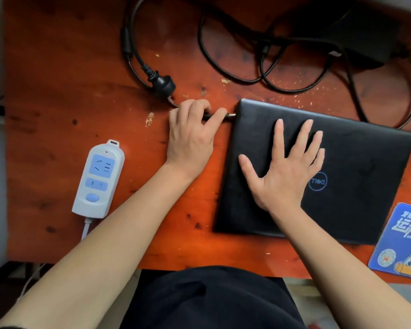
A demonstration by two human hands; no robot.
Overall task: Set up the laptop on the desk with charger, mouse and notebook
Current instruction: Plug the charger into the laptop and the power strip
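The left hand (191, 134) pinches the charger plug (230, 115), thumb and forefinger closed on its barrel, with the metal tip touching the left edge of the laptop (356, 167) just past the fingertips. Whether the tip is fully inside the socket cannot be told. The right hand (285, 167) lies flat on the closed laptop lid, fingers spread apart and pointing away from the person, holding nothing. The round logo sits just right of that hand's little finger. Beyond the left knuckles the black wall plug (163, 85) lies loose on the desk (57, 79), touching no socket. The charger cable (235, 67) loops across the desk well beyond both sets of fingers. A white power strip (97, 179) rests well left of the left wrist. A blue mouse pad (399, 241) lies right of the right forearm, near the desk's front edge.
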